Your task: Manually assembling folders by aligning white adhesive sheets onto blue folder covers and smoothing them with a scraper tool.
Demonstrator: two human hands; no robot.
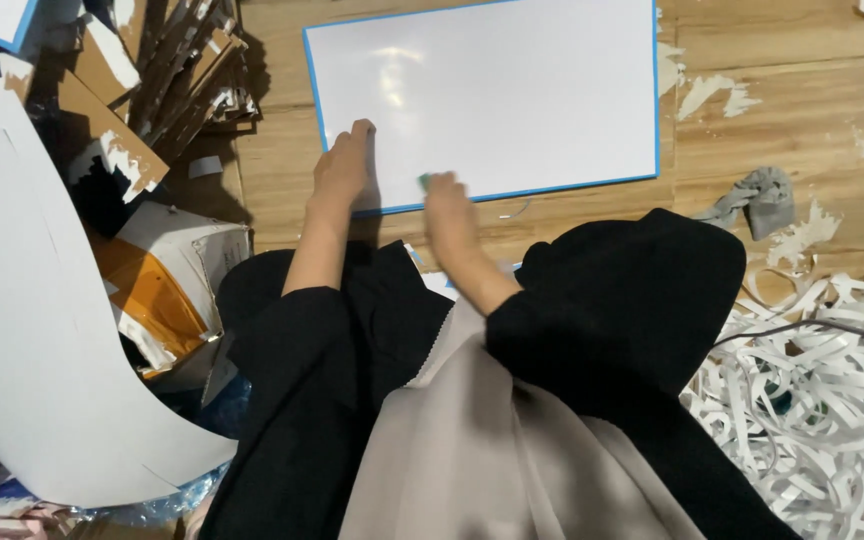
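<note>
Glossy white board (492, 95), rectangular, thin blue edging, lies flat on wooden floor (782, 130) ahead of your knees. Your left hand (342, 165): forearm extended forward, fingers loosely curled, pressing on board's near-left corner, holding nothing. Your right hand (449, 215): motion-blurred at board's near edge, closed around small green object (423, 181), identity unclear. Curled white paper strips (822, 380) heaped at right; crumpled grey cloth (762, 198) nearby; torn cardboard pieces (142, 90) at left.
</note>
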